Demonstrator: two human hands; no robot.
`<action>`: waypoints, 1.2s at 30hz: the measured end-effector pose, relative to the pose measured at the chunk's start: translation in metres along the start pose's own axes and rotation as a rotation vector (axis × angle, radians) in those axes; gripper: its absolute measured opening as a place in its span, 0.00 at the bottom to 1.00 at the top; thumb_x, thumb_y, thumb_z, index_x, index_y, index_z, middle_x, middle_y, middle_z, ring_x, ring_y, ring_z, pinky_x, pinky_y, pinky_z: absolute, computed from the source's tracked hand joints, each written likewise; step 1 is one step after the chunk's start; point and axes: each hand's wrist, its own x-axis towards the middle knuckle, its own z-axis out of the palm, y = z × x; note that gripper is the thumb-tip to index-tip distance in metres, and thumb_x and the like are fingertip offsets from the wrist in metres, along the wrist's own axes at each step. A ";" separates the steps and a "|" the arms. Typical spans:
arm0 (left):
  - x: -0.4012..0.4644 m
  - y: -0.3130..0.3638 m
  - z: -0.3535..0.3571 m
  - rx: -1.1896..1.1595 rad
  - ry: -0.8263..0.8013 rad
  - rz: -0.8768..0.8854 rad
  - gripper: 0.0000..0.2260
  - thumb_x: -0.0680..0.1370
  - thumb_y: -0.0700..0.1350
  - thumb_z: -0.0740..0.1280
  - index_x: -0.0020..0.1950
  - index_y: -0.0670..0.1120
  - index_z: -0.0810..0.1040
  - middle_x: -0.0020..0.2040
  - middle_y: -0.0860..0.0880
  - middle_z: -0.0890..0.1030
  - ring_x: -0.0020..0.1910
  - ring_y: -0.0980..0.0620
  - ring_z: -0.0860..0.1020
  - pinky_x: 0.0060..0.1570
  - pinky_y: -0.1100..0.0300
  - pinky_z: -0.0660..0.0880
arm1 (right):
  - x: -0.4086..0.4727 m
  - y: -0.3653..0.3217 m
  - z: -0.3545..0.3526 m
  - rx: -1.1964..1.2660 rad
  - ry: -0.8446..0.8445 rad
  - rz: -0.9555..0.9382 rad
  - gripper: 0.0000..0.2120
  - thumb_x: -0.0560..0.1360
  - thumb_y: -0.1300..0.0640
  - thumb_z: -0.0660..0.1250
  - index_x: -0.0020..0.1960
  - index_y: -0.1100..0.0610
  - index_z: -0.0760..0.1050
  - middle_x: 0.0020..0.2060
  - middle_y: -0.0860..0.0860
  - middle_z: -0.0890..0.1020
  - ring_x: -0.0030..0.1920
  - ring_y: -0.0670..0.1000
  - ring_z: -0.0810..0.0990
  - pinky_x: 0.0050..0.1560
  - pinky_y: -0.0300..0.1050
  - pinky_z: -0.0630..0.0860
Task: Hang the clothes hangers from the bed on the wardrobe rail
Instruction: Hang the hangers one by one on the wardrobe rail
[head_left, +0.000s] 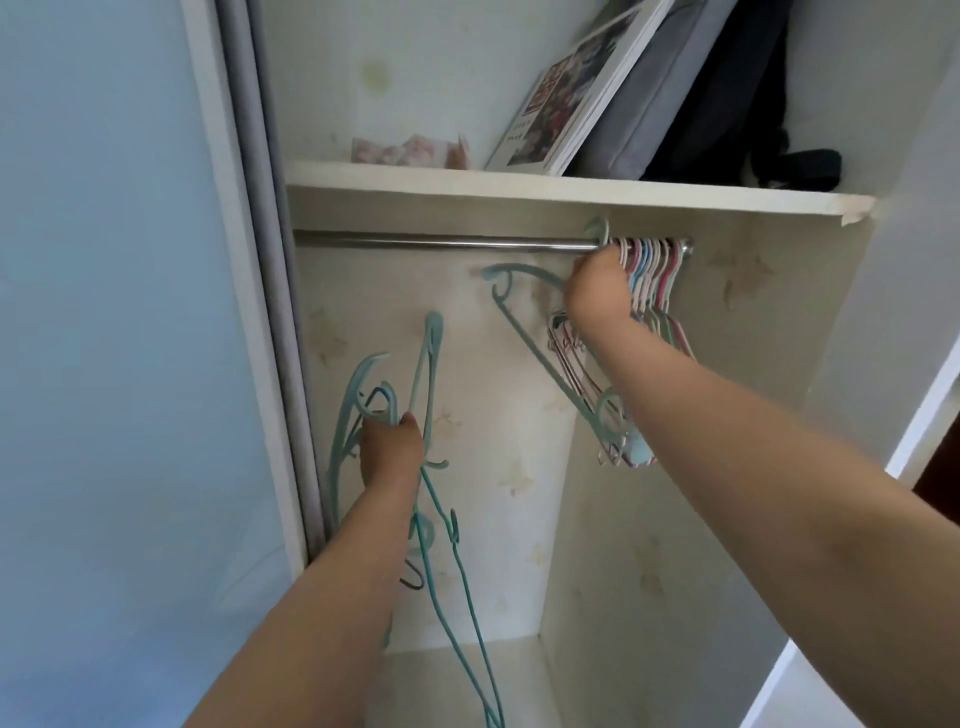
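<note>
Hangers, and plenty of them, split between rail and hands here. Up at the right end of the wardrobe rail (441, 243), a tight bunch of pastel hangers (655, 280) hangs packed hook to hook, pink, blue, green and white, just short of the side wall. The right hand (597, 291) is raised to the rail right beside that bunch, fingers curled around the neck of a teal hanger (524, 332). Its hook (598, 231) sits over the rail, just left of the pastel group, and its body swings out tilted, one shoulder up to the left, the other end down near the forearm. How firmly the fingertips close is hidden behind the back of the hand.

Lower and to the left, the left hand (392, 449) is fisted around a loose cluster of teal hangers (384, 395), gripped around their middles. They splay out at all angles: hooks poke up above the knuckles, and thin wire-like frames trail down past the forearm toward the wardrobe floor. One darker hanger shows among them.

Above the rail runs a white shelf (571, 195). On it lean a printed white board (576, 93), a grey padded case (660, 104) and a dark bag (748, 93), with a small pink patterned item (400, 151) at the left.
</note>
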 end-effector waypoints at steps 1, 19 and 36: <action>0.005 0.001 0.002 -0.032 -0.002 -0.002 0.20 0.76 0.49 0.63 0.63 0.39 0.72 0.57 0.40 0.80 0.53 0.38 0.80 0.52 0.48 0.78 | 0.002 -0.003 0.002 -0.022 0.011 -0.015 0.15 0.80 0.62 0.54 0.65 0.65 0.67 0.60 0.62 0.74 0.60 0.61 0.73 0.50 0.45 0.66; -0.022 0.000 -0.022 -0.347 -0.043 -0.106 0.07 0.79 0.42 0.63 0.40 0.46 0.71 0.37 0.48 0.79 0.22 0.52 0.63 0.26 0.61 0.65 | 0.058 0.006 0.018 -0.747 -0.123 -0.171 0.27 0.81 0.64 0.54 0.75 0.70 0.49 0.72 0.61 0.65 0.69 0.61 0.69 0.65 0.56 0.67; -0.074 -0.033 -0.049 -0.581 -0.368 -0.289 0.06 0.80 0.49 0.64 0.48 0.47 0.74 0.37 0.50 0.77 0.16 0.58 0.61 0.20 0.67 0.64 | -0.207 0.117 0.051 -0.031 -0.999 0.257 0.19 0.82 0.45 0.52 0.50 0.61 0.70 0.37 0.56 0.79 0.32 0.54 0.80 0.36 0.42 0.78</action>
